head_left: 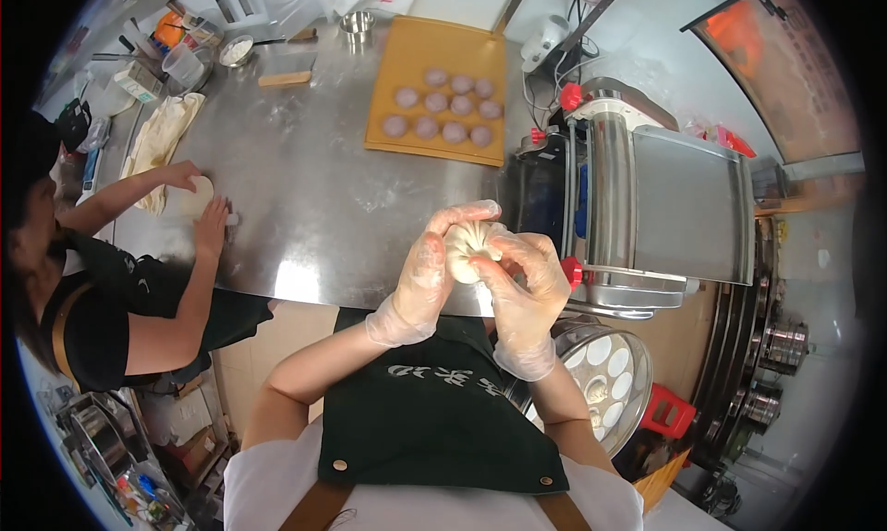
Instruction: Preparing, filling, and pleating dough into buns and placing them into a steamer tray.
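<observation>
We are pinching a half-pleated bun shut, left hand cupping it, right hand fingers clamped on its top, steamer part filled.

Both hands wear thin, clear disposable gloves — the left hand and the right hand alike, crinkled and loose at the cuffs. Forearms are bare. Lower centre of the frame: a dark green apron with pale lettering, brass rivets and tan straps — over a white top.
</observation>
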The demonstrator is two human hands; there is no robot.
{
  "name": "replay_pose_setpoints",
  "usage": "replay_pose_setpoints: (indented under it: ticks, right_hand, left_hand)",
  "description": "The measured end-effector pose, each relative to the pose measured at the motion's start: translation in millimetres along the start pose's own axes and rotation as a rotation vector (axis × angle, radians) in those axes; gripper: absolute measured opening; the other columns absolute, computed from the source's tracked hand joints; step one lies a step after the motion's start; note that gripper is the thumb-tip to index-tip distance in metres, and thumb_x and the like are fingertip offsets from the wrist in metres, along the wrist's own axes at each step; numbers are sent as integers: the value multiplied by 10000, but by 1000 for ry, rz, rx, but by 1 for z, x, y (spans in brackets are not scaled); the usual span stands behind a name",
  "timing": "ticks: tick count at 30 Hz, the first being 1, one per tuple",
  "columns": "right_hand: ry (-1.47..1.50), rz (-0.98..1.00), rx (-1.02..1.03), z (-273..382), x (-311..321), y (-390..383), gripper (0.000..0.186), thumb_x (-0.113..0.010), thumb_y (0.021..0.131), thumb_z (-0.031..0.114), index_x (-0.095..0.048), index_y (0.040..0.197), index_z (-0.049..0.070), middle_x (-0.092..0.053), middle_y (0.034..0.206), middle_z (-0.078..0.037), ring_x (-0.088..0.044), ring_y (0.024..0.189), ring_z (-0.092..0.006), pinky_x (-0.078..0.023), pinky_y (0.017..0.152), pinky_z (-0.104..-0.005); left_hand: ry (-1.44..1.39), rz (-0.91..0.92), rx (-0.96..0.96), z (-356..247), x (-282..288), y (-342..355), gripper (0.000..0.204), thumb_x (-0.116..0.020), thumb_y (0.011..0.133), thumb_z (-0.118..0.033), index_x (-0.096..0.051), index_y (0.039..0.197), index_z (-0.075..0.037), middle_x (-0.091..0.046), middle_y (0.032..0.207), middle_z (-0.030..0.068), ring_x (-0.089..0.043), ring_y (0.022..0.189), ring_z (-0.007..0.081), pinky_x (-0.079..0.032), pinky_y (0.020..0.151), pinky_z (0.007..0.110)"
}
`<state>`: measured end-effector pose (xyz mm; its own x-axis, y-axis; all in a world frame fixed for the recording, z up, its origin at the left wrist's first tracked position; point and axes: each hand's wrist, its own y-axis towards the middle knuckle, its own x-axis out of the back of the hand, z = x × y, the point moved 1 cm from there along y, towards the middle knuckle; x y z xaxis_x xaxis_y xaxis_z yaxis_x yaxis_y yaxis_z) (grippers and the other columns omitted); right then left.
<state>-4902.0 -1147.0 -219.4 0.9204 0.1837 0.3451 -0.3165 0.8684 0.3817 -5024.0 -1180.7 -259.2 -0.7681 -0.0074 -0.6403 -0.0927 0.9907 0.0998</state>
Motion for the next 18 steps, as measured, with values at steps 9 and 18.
replay_pose_setpoints:
  ticks: [9,18]
  right_hand:
    - [-177,286,239,-66,-26,-83,312,-767,722,-29,-670,1009,45,-623,912,-119,-657,806,-255,-537,671,-321]
    - [-17,347,-447,-140,-137,-119,1005,-826,602,-75,-306,1457,14,-508,1355,-167,-505,1244,-313,-360,1104,-400]
  left_hand:
    - [-230,100,723,42,77,-46,864,-268,874,-757,-530,1231,-15,-594,1147,108,-582,1092,175,-483,968,339]
    - [-390,-165,668,105,179,-62,943,-227,876,-751,-290,1481,-30,-377,1497,142,-383,1376,277,-322,1137,424]
